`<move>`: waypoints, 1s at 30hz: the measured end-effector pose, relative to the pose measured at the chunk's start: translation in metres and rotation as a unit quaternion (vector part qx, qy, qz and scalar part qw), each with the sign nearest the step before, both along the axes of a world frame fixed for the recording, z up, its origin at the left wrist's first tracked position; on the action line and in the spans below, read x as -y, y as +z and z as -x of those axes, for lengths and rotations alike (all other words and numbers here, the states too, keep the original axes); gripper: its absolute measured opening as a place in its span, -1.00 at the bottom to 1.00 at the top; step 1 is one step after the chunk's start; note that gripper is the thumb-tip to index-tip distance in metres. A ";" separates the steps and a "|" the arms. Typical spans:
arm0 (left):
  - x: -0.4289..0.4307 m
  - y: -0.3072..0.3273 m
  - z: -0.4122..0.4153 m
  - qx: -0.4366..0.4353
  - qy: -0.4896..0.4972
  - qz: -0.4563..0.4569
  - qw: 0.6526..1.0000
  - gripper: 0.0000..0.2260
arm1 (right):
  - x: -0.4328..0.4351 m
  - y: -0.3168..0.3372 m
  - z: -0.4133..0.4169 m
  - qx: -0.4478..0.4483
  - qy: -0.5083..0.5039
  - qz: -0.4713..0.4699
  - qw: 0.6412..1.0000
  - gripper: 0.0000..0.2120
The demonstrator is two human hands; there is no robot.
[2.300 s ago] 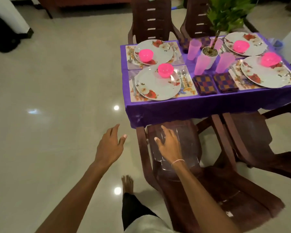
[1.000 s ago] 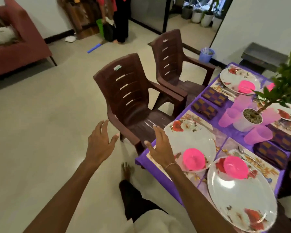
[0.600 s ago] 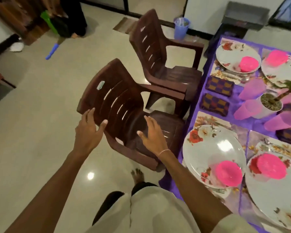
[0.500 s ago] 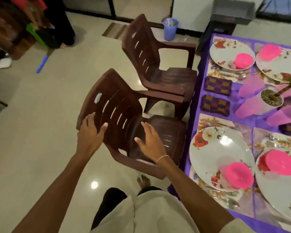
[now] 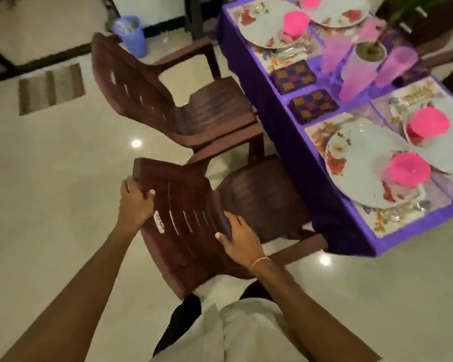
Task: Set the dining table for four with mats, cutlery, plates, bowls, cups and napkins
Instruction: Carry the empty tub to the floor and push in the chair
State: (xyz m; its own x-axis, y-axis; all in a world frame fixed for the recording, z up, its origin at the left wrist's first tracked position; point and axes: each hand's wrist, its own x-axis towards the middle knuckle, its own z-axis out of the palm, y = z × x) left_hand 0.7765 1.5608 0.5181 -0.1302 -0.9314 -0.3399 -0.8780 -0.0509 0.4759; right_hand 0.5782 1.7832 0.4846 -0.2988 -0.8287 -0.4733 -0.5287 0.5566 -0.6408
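Plainly, both hands are on the near dark brown plastic slatted chair [image 5: 186, 220], whose seat meets the hanging cloth of the purple-clothed worktop [image 5: 311, 165]. The left hand [image 5: 134, 205] grips the backrest's top left corner. Its thumb lies on the front face and its fingers [image 5: 126, 182] curl over the top edge, pressed together, with the tips hidden behind. The right hand [image 5: 242, 241], with a thin bracelet [image 5: 259, 261] at the wrist, grips the backrest's right edge. Its thumb is on the front and its fingers are wrapped round the edge, mostly out of sight. Both forearms reach forward from the bottom of the view.

On the worktop, a white floral round plate [image 5: 361, 163] sits on a floral place mat [image 5: 321, 131], and a bright pink plastic bowl [image 5: 406, 169] rests on the plate. Two folded checked napkins [image 5: 313, 104] lie side by side along the near edge. Translucent pink plastic cups [image 5: 332, 54] cluster round a white plant pot [image 5: 369, 52]. The cutlery [image 5: 289, 54] is a silvery blur, and its pieces cannot be told apart. The worktop's right side and the far plates are cut off by the frame, as is the plant above the pot.

A second brown plastic chair [image 5: 168, 100] stands just beyond the first, with a blue plastic bin [image 5: 131, 35] by the wall.
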 end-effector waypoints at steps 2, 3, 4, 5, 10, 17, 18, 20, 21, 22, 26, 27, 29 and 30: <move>0.021 -0.008 -0.008 -0.019 -0.031 -0.025 0.999 -0.50 | -0.008 -0.001 -0.033 0.012 -0.062 -0.045 0.997 -0.41; 0.029 -0.010 -0.012 -0.022 -0.043 -0.035 0.998 -0.52 | -0.012 0.000 -0.051 0.018 -0.094 -0.082 0.992 -0.41; 0.036 -0.008 -0.017 -0.030 -0.051 -0.049 0.997 -0.56 | -0.016 -0.006 -0.072 0.027 -0.133 -0.125 0.983 -0.40; 0.042 -0.010 -0.021 -0.042 -0.055 -0.066 0.995 -0.61 | -0.020 -0.006 -0.089 0.033 -0.167 -0.170 0.971 -0.37; 0.064 -0.019 -0.037 -0.140 -0.033 -0.169 0.975 -0.72 | -0.030 0.000 -0.161 0.430 -0.499 -0.196 0.727 -0.50; 0.089 -0.044 -0.039 -0.185 -0.059 -0.214 0.957 -0.73 | -0.014 0.006 -0.179 0.498 -0.659 -0.034 0.563 -0.71; 0.089 -0.042 -0.037 -0.186 -0.062 -0.215 0.957 -0.72 | -0.013 0.008 -0.178 0.491 -0.663 -0.039 0.564 -0.72; 0.089 -0.039 -0.035 -0.190 -0.071 -0.216 0.955 -0.72 | -0.009 0.011 -0.178 0.474 -0.672 -0.038 0.568 -0.74; 0.090 -0.040 -0.035 -0.191 -0.078 -0.218 0.954 -0.72 | -0.008 0.011 -0.177 0.467 -0.674 -0.038 0.570 -0.76; 0.092 -0.042 -0.035 -0.194 -0.087 -0.223 0.951 -0.73 | -0.007 0.011 -0.177 0.468 -0.676 -0.037 0.568 -0.77; 0.100 -0.042 -0.038 -0.196 -0.111 -0.253 0.941 -0.71 | -0.004 0.003 -0.178 0.455 -0.683 -0.052 0.569 -0.75; 0.103 -0.041 -0.038 -0.199 -0.117 -0.263 0.937 -0.70 | -0.004 -0.001 -0.178 0.446 -0.686 -0.057 0.573 -0.75; 0.109 -0.036 -0.039 -0.212 -0.133 -0.290 0.924 -0.67 | -0.005 -0.009 -0.175 0.447 -0.687 -0.061 0.569 -0.74; 0.112 -0.032 -0.039 -0.220 -0.142 -0.311 0.914 -0.64 | -0.007 -0.013 -0.174 0.451 -0.687 -0.062 0.566 -0.73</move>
